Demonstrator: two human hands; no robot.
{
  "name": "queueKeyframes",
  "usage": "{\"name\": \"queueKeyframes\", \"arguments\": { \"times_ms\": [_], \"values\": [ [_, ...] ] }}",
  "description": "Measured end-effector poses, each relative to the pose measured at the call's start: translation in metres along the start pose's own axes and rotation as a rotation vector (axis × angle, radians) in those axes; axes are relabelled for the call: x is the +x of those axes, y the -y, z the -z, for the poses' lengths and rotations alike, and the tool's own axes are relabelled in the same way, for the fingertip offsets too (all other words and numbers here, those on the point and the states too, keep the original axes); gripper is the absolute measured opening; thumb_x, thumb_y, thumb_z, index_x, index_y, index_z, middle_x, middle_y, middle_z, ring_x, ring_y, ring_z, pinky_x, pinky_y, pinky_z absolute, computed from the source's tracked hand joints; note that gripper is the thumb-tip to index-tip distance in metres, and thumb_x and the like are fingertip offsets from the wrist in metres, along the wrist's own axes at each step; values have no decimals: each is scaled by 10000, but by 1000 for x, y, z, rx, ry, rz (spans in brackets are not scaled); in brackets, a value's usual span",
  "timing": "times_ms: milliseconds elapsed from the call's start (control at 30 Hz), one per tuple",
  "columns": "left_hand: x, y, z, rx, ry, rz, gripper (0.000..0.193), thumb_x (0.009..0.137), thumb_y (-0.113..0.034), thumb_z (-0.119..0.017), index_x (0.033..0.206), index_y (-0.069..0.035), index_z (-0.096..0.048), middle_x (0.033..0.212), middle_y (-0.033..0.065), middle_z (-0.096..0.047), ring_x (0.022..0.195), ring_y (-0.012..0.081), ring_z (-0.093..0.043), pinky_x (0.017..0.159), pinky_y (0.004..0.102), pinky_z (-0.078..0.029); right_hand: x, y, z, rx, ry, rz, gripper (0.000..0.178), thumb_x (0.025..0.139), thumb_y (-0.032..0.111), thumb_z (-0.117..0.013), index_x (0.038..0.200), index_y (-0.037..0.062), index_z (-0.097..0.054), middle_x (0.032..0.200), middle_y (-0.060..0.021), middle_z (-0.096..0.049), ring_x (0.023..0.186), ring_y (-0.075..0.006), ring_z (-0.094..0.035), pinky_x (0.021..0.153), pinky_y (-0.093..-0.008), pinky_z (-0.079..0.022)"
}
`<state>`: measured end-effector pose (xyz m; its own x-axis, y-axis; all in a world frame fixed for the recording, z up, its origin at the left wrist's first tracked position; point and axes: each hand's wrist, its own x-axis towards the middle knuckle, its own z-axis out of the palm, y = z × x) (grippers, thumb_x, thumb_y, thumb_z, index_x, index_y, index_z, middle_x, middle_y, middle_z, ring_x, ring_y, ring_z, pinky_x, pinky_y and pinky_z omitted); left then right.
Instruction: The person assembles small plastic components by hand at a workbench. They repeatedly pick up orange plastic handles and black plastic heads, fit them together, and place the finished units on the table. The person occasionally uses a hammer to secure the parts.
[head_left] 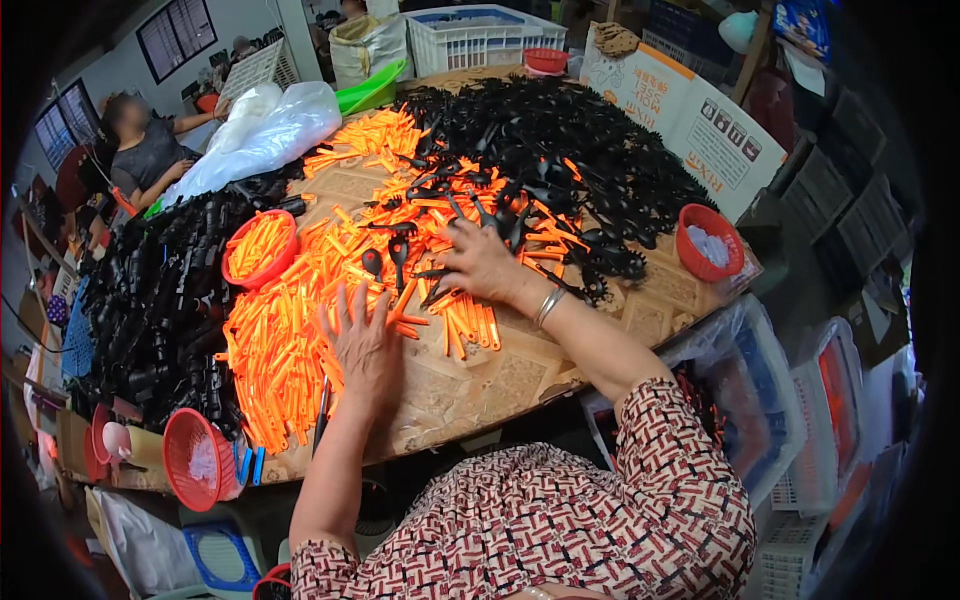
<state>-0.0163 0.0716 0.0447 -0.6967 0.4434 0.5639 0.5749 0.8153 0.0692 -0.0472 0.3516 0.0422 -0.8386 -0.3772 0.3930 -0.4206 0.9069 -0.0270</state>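
A spread of slim orange plastic strips covers the near left and middle of the table. My left hand lies on its right edge, palm down, fingers outstretched and apart. To the right, my right hand rests over mixed orange strips and black plastic pieces with its fingers spread; what lies under the palm is hidden. Black spoon-like pieces sit among the strips between and beyond my hands. Past them rises a large heap of black plastic pieces. A metal bangle circles my right wrist.
Red baskets stand around the table: one with orange strips, one at the near left edge, one at the right. Black parts pile up at left. A cardboard panel borders the far right. Another person sits far left.
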Motion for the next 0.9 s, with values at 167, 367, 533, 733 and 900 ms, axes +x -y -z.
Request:
{"name": "queueKeyframes", "arguments": {
  "times_ms": [167,367,533,733,900],
  "values": [
    [94,15,-66,-3,-20,-37,630,913,-544,-670,1459,-258,-542,1590,105,-413,1484,424,-330,1203,654,-161,-31,69,2,58,-64,88,733,845,663,-672,1407,201,-579,1575,-140,-386,1511,-363,-266,1105,-658,-279],
    [150,55,-105,-64,318,116,837,825,-766,-630,1517,-314,-498,1609,102,-406,1446,439,-390,1168,658,-254,-35,79,-18,98,-32,-71,819,865,710,-629,1493,194,-522,1682,-147,-212,1568,-403,-87,1173,-738,-93],
    [123,61,-97,-298,318,-214,691,833,-571,-744,1399,-199,-612,1548,125,-467,1379,409,-478,1119,480,-425,-35,77,-16,107,-105,-172,950,770,613,-768,1547,183,-433,1686,-164,-176,1563,-412,-84,1162,-737,-105],
    [101,76,-66,-511,407,-636,574,784,-272,-819,1329,-155,-682,1437,129,-592,1269,350,-600,1051,454,-492,-48,60,-28,120,-136,-209,854,768,472,-825,1488,152,-494,1622,-141,-306,1533,-384,-202,1170,-678,-202],
    [79,46,-20,-573,581,-737,696,771,-176,-826,1431,-201,-604,1487,88,-558,1320,321,-564,1110,467,-441,-66,39,-22,59,-206,-178,594,760,351,-834,1250,92,-619,1500,-134,-467,1447,-363,-360,1140,-575,-282]
  ]
}}
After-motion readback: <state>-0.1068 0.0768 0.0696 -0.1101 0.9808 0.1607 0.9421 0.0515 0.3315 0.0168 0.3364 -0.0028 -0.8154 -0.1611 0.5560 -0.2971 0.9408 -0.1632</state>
